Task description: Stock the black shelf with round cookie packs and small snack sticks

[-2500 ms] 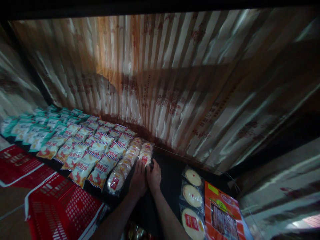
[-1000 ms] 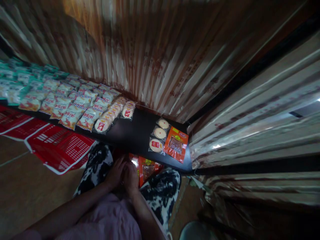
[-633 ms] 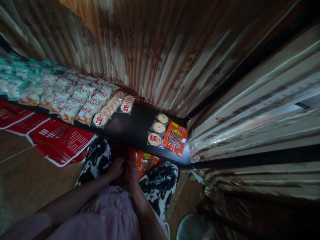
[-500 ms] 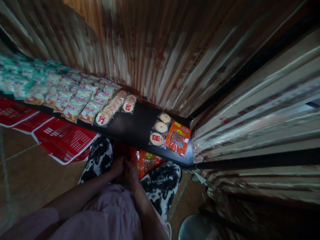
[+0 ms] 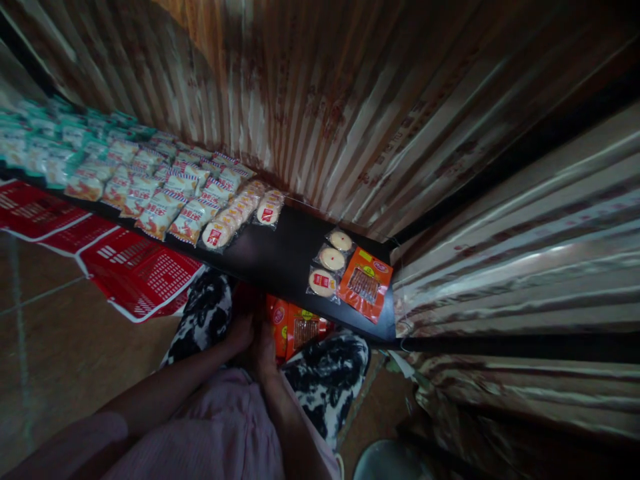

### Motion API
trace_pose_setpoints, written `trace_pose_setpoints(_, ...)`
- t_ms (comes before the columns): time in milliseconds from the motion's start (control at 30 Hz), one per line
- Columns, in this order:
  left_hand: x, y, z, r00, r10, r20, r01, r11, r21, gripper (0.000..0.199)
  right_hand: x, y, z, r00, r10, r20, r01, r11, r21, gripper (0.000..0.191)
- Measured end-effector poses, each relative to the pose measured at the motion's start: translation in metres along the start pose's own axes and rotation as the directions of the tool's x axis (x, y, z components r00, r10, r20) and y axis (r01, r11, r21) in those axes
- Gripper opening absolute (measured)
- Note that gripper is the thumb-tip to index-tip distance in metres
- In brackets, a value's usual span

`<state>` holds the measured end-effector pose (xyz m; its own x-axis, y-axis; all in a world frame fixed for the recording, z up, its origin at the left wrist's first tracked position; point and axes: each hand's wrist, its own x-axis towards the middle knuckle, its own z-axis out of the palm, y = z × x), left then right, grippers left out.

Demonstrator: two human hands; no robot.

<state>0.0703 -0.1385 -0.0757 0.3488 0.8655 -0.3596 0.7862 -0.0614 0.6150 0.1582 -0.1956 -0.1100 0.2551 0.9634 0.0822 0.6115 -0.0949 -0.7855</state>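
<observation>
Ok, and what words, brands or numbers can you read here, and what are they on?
Nothing is clear enough to quote.
Striped-edge bags: large reddish characters, too blurred.
Green-topped bags: print too small.
Round wrapped snacks: red labels, too small.
Orange packet on the black shelf, orange packets below: print too small.
Wall sheeting: dark red characters, too blurred.

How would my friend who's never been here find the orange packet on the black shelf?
Find the long black shelf, then go to its right end. There, beside three round wrapped cakes, lies a flat orange packet. It's the only bright orange one there; other orange packets lie lower, near the right hand.
</observation>
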Motion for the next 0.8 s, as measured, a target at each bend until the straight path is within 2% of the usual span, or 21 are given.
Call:
trace_pose_setpoints(200, -0.002, 0.000, -0.003, 1.000, 0.002, 0.013, -0.003, 1.000, 0.019, 0.034, 0.003, -0.002, -0.008, 0.997, 0.054, -0.056, -0.054, 0.999, 0.001, 0.042)
trace_pose_setpoints(400, -0.002, 0.001, -0.005, 0.999, 0.004, 0.043, -0.002, 0.999, -0.042, 0.026, 0.004, -0.007, -0.019, 0.999, 0.027, -0.043, -0.028, 0.999, -0.031, 0.044)
trace_pose_setpoints(600, 0.007, 0.001, -0.006, 0.993, -0.115, 0.009, 0.115, 0.979, -0.166, 0.027, 0.000, -0.007, -0.018, 1.000, 0.025, -0.005, -0.026, 0.999, -0.045, 0.044)
trace_pose_setpoints(800, 0.028, -0.005, -0.006, 0.978, -0.207, 0.026, 0.202, 0.909, -0.366, 0.033, 0.001, 0.000, -0.016, 0.994, 0.105, -0.024, -0.104, 0.994, 0.035, 0.040)
